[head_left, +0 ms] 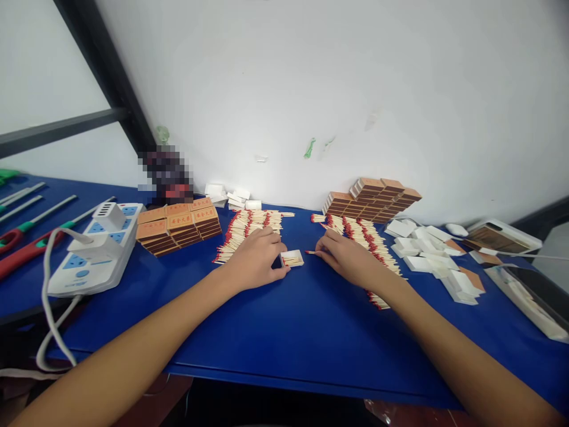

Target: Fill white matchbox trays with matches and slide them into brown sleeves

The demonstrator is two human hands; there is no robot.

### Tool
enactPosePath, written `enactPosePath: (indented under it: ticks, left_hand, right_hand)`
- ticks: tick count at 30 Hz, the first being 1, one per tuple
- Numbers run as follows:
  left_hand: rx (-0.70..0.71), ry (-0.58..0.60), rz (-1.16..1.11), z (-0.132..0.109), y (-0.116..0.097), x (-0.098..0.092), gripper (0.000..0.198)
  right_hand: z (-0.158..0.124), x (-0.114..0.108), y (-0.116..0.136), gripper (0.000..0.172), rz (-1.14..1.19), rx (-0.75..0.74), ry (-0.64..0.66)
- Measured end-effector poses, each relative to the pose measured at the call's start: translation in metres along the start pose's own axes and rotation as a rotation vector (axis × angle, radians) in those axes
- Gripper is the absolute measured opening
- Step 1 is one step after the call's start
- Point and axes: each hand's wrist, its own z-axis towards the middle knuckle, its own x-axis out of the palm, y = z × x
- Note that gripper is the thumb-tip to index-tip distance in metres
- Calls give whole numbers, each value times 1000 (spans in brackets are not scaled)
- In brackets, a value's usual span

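Note:
My left hand (262,256) grips the left end of a small white matchbox tray (299,255) lying on the blue table, thumb in front and fingers behind. A few matches (291,261) lie inside the tray. To its right, my right hand (340,254) pinches a red-tipped match (310,252), its head pointing toward the tray. One pile of matches (240,234) spreads behind my left hand. Another pile of matches (371,240) lies behind and under my right hand and forearm, partly hidden by them.
Stacked matchboxes stand at left (180,224) and against the wall (371,198). White trays (424,246) lie heaped at right, with a few white pieces (231,197) at the back. A power strip (100,252) with cables and red-handled lighters (31,246) occupy the left.

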Motion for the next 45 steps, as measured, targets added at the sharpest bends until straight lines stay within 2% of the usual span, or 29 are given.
enactPosePath:
  ticks: [16,22,26,28,30,33,38,41,45]
  left_hand:
    - [16,-21,-5,-1,3,-2,22]
    - [19,-4,0,0,1,-3,22]
    - [22,-8,-9,0,-1,-3,23]
    - [29,-16,-11,0,-1,-2,22]
    - [35,-19,-13,0,0,-1,22]
    - [33,-21,-8,0,1,-1,24]
    - [35,-31,-11,-1,3,0,23]
    - [33,-39,-8,-1,3,1,24]
    - [25,-23,-2,-1,2,0,22]
  right_hand:
    - [-3,-2,0,14,95,27,55]
    - [0,-12,26,15,47,-46,-44]
    - [6,-10,49,19,-82,-81,-47]
    - [8,-8,53,19,-83,-93,-50]
    - [9,-7,48,17,-19,-94,-64]
    - [8,-5,27,11,59,-38,-91]
    - [9,4,-5,9,158,9,-18]
    - [11,5,-6,16,175,10,1]
    - [11,-5,14,15,172,-9,-26]
